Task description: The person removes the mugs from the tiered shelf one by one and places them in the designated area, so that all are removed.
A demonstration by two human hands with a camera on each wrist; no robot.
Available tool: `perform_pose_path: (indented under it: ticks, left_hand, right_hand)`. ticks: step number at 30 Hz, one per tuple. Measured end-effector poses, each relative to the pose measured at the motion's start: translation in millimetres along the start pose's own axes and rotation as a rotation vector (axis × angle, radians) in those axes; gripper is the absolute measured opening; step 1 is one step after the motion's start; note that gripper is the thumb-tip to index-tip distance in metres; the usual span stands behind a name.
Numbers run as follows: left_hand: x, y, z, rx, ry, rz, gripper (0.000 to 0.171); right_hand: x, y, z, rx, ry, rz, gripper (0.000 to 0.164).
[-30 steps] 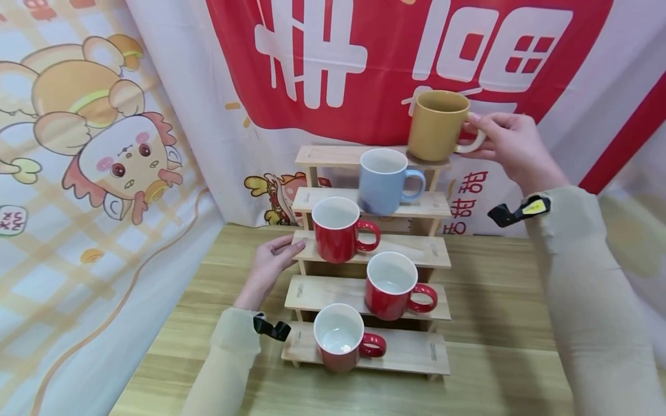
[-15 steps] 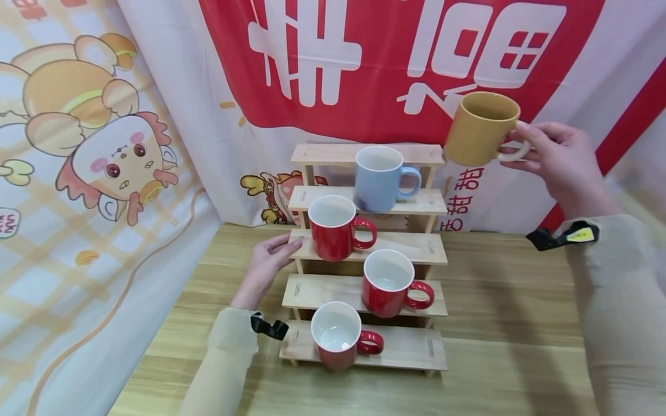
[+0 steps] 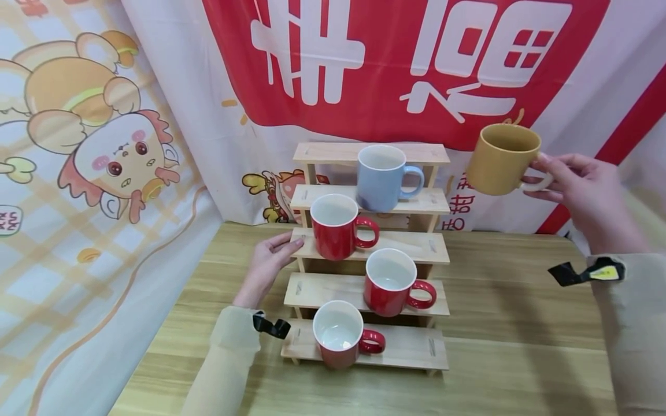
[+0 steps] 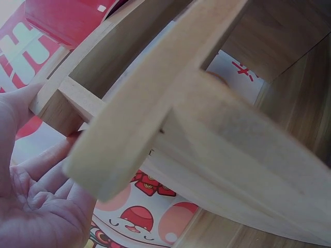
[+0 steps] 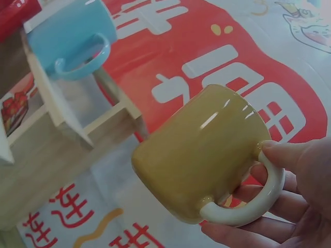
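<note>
My right hand (image 3: 588,188) pinches the white handle of a mustard-yellow mug (image 3: 502,164), held upright in the air to the right of the wooden stepped shelf (image 3: 307,297). The right wrist view shows thumb and fingers on that handle, and the mug (image 5: 201,150) apart from the shelf. At the left end of the middle step, my left hand (image 3: 267,263) grips the board, thumb on top and fingers beneath it. A light blue mug (image 3: 380,188) stands on the second step from the top. Red mugs (image 3: 333,237) with white insides occupy the three lower steps, handles to the right.
The shelf stands on a wood-grain table (image 3: 499,289). Behind it hangs a white cloth with a large red print (image 3: 385,86). A patterned cloth (image 3: 104,260) with cartoon figures borders the left side.
The yellow mug has left the right end of the top step and moved right, then lower, in my right hand. My left hand keeps its grip on the middle step.
</note>
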State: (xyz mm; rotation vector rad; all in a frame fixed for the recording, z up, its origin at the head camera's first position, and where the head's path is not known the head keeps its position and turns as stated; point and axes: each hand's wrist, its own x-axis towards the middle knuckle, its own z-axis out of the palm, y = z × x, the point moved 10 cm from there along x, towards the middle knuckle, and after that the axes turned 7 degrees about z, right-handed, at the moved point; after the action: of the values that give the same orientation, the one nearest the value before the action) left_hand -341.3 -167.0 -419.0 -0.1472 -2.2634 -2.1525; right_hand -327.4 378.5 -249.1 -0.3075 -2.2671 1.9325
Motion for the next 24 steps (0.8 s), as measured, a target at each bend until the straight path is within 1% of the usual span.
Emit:
perform_pose_path:
  ticks: [4, 8, 11, 16, 18, 24]
  left_hand:
    - [0.3, 0.1, 0.0, 0.003, 0.002, 0.006, 0.062]
    - [0.1, -0.2, -0.3, 0.009, 0.003, 0.009, 0.063]
    - [-0.2, 0.1, -0.6, 0.016, 0.007, 0.009, 0.063]
    - [-0.5, 1.3, -0.6, 0.012, 0.012, 0.008, 0.062]
    - [-0.5, 0.9, -0.7, 0.015, 0.010, 0.005, 0.063]
    - [-0.3, -0.8, -1.0, 0.027, 0.016, -0.004, 0.063]
  right_hand:
    - [-5, 14, -3, -0.014, -0.001, -0.006, 0.055]
    - [-9, 28, -4, 0.004, -0.007, -0.008, 0.052]
    - [-12, 39, -5, 0.037, -0.015, 0.007, 0.052]
    - [-11, 59, -5, -0.006, 0.002, 0.034, 0.053]
    - [-10, 68, -2, -0.011, 0.009, 0.034, 0.049]
    - [-9, 99, 10, 0.087, 0.009, 0.053, 0.037]
